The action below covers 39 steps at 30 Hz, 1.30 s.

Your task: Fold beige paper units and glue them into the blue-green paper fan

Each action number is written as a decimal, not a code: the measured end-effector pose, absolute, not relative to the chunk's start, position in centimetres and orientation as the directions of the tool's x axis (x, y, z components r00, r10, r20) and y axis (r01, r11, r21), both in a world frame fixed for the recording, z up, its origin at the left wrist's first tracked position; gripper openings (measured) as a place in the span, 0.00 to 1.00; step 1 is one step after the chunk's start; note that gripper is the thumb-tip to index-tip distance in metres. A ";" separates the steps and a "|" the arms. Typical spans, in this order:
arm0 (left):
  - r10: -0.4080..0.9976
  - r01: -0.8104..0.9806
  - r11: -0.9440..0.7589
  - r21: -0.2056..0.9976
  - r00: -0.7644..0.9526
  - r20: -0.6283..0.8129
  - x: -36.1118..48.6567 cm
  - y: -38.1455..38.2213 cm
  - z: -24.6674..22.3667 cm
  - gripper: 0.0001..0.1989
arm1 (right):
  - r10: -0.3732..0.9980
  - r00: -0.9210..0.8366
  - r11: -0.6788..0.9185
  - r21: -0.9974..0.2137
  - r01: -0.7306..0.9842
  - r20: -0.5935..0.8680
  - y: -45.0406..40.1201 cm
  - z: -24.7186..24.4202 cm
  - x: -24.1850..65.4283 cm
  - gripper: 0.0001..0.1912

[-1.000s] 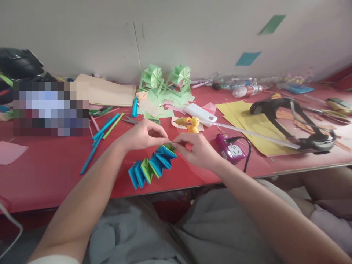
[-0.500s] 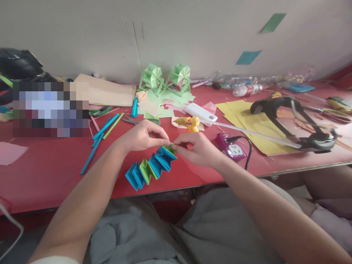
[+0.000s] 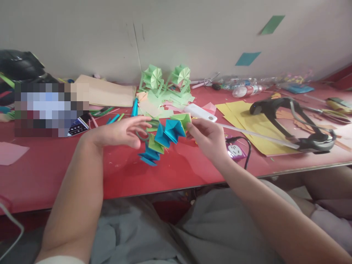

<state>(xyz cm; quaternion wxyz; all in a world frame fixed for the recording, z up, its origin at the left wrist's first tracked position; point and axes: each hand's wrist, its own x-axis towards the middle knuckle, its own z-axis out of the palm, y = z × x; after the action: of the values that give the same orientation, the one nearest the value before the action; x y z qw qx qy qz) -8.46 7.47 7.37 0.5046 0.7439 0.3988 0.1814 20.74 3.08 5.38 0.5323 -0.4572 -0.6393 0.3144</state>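
My right hand point(image 3: 207, 137) pinches the green end of a folded paper chain point(image 3: 165, 136), made of blue and green accordion-like segments. The chain slants down to the left, held over the red table point(image 3: 176, 172). To its left, my left hand point(image 3: 125, 132) is open, fingers spread and holding nothing. Behind the chain, grey-green scissors point(image 3: 143, 136) are partly covered by the left hand. A yellow glue gun is mostly hidden behind the right hand and the chain.
Two light green paper wheels on stands point(image 3: 153, 77) stand by the wall. At right lie yellow paper sheets point(image 3: 247, 135), a black head strap point(image 3: 275, 110) and a purple power socket point(image 3: 236, 151). A white phone-like object point(image 3: 202, 112) lies behind my right hand. Plastic bottles point(image 3: 245, 90) are farther back.
The paper chain has been lifted up and turned, now in my right hand alone. My left hand has let go and moved left, its fingers opening.
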 end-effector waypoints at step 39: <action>0.930 0.376 -0.171 0.911 0.367 0.023 -5.8 8.8 5.1 0.35 | 0.850 -0.298 0.511 -0.820 0.260 0.435 2.7 4.7 21.3 0.12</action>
<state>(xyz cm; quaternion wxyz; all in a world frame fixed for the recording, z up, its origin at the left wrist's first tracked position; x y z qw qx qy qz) -5.81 8.76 5.09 0.4426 0.6984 0.4674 0.3129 21.35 2.71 4.65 0.4582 -0.3756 -0.7385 0.3220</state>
